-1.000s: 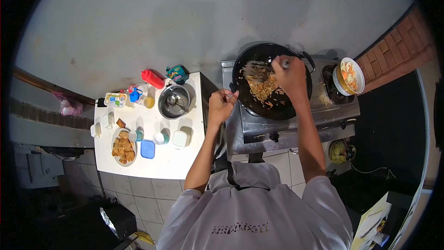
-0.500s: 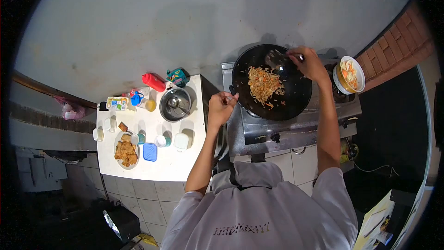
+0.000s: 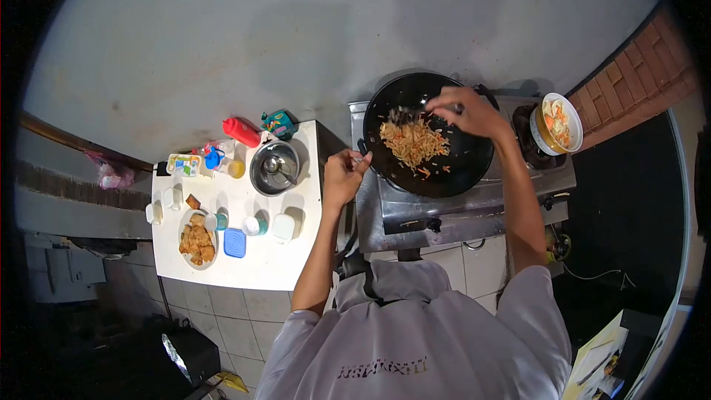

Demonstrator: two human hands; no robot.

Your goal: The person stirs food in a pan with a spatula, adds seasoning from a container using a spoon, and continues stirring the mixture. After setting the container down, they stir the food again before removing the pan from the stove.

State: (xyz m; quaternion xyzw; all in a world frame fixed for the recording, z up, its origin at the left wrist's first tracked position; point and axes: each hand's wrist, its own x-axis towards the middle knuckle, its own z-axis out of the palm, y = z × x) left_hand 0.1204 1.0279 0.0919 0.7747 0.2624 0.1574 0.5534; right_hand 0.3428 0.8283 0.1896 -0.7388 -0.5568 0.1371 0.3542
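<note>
A black wok [image 3: 468, 159] sits on the stove [image 3: 400, 240], with a heap of stir-fried food in short pale strips and orange bits [image 3: 416, 147] in it. My left hand [image 3: 345, 178] is closed at the wok's left handle [image 3: 362, 146]; its fingertips pinch the handle by the rim. Over the right part of the wok, my right hand [image 3: 468, 112] grips a spatula, its handle mostly hidden in the fingers. The spatula's blade [image 3: 404, 115], blurred by motion, meets the upper left edge of the food.
On the right burner stands a white bowl [image 3: 575, 130] of sliced vegetables. The white table [image 3: 259, 270] at left bears a steel bowl [image 3: 255, 178] with a ladle, a red squeeze bottle [image 3: 241, 132], a plate of fried food [image 3: 197, 243] and several small containers. A wall rises behind the stove.
My right hand has moved left with the spatula, whose blade went from the wok's upper right to the food. The heap's top edge is disturbed. My left hand stays at the handle.
</note>
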